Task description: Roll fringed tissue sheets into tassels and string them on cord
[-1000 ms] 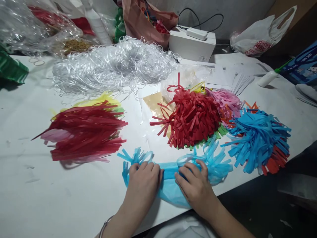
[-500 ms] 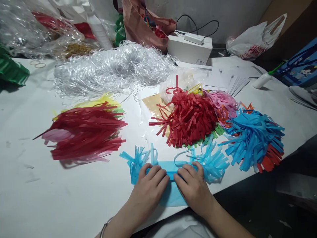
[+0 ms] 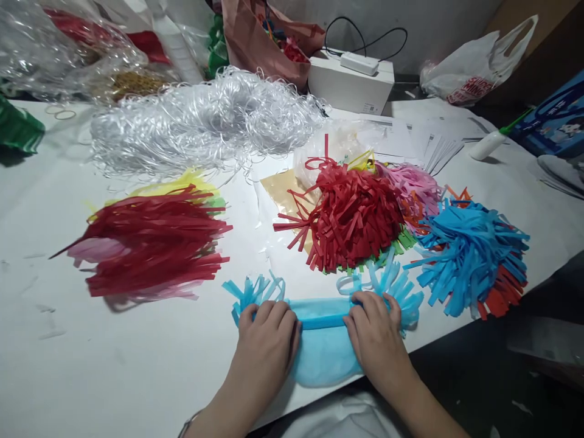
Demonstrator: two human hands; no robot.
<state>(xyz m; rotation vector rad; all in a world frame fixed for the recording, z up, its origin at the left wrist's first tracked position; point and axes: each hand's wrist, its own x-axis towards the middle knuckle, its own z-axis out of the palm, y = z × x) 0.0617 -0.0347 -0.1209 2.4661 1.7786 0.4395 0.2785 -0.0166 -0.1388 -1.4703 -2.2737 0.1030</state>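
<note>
Light blue tissue paper [image 3: 323, 356] with fringed ends lies at the table's front edge, a narrow folded band running across its middle. My left hand [image 3: 269, 334] is closed on the left end of that band, fingers curled over it and the thumb tucked toward the middle. At the right end, my right hand [image 3: 376, 325] grips the band in the same way. Loose blue fringe [image 3: 404, 292] spreads out beyond both hands. Part of the paper is hidden under my fingers.
Red fringe strips [image 3: 159, 231] lie on the left. Behind my hands sit a red tassel bundle [image 3: 356, 219] and, farther right, a blue tassel bundle [image 3: 474, 255]. Clear stringy ribbon [image 3: 205, 121], a white box [image 3: 351, 82] and a glue bottle [image 3: 488, 146] are farther back.
My hands have moved apart along the folded band, the left one leftward and the right one rightward. More of the band and the paper between them now shows.
</note>
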